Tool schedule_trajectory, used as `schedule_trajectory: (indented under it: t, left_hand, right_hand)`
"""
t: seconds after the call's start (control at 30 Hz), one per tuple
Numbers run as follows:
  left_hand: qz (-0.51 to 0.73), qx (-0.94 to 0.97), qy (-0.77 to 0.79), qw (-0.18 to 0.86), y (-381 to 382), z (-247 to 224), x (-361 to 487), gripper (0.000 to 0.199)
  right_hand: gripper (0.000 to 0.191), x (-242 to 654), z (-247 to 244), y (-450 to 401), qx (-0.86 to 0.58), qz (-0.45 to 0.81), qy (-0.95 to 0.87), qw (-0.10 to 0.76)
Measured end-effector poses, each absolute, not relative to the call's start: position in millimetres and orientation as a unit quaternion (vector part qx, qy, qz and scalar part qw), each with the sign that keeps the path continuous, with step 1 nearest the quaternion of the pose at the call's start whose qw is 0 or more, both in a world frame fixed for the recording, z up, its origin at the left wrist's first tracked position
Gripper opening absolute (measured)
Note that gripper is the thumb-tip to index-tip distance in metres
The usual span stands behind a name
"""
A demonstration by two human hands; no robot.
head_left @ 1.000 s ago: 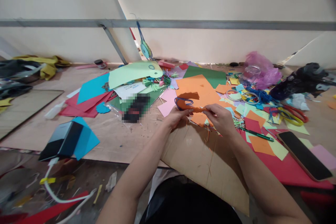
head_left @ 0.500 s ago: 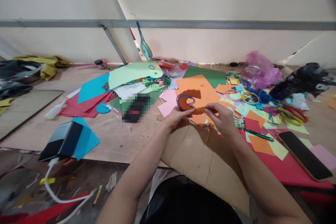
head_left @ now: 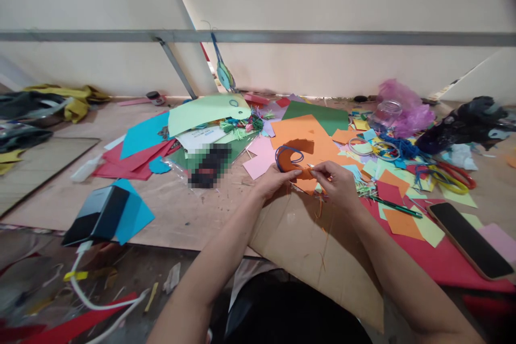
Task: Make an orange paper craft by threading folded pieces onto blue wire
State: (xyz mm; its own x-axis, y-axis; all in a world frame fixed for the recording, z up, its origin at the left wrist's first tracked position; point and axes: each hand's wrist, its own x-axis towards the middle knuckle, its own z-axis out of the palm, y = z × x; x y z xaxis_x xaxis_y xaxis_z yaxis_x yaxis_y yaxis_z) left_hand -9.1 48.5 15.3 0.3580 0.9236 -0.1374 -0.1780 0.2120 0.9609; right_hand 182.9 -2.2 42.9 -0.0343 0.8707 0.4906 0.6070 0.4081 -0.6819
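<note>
A curved orange paper piece (head_left: 287, 158) is pinched at its near edge by my left hand (head_left: 278, 178), with a loop of blue cord (head_left: 296, 151) beside the fingers. My right hand (head_left: 331, 178) is closed at the right end of that piece, around a small pointed item (head_left: 310, 166) with a light tip, too small to name. Behind the hands lies a larger orange sheet (head_left: 322, 142). Below them is a brown cardboard sheet (head_left: 310, 242) with thin orange scraps on it.
To the right are paper scraps, a green pen (head_left: 397, 207), scissors (head_left: 455, 176) and a phone (head_left: 470, 239). Leftward lie blue and red sheets (head_left: 124, 164), a white bottle (head_left: 86, 169) and a dark device (head_left: 94, 215) on a white cable.
My right hand has shifted slightly left and turned, and a small light tip now shows at its fingers. The left hand keeps its pinch on the orange paper.
</note>
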Motion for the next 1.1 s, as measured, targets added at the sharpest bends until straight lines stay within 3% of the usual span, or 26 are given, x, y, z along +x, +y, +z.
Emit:
schedule_trajectory:
  t: [0.23, 0.83, 1.1]
  left_hand:
    - [0.419, 0.445, 0.396, 0.685, 50.2, 12.1, -6.5, 0.055]
    - [0.425, 0.409, 0.391, 0.707, 49.8, 10.7, -3.8, 0.056]
    - [0.428, 0.4, 0.37, 0.721, 50.9, 6.6, -3.3, 0.058]
  right_hand:
    - [0.025, 183.1, 44.9, -0.4, -0.542, 0.284, -0.619, 0.492]
    - [0.043, 184.3, 39.0, 5.9, -0.537, 0.385, -0.549, 0.512]
    - [0.046, 183.8, 39.0, 4.9, -0.541, 0.366, -0.564, 0.505]
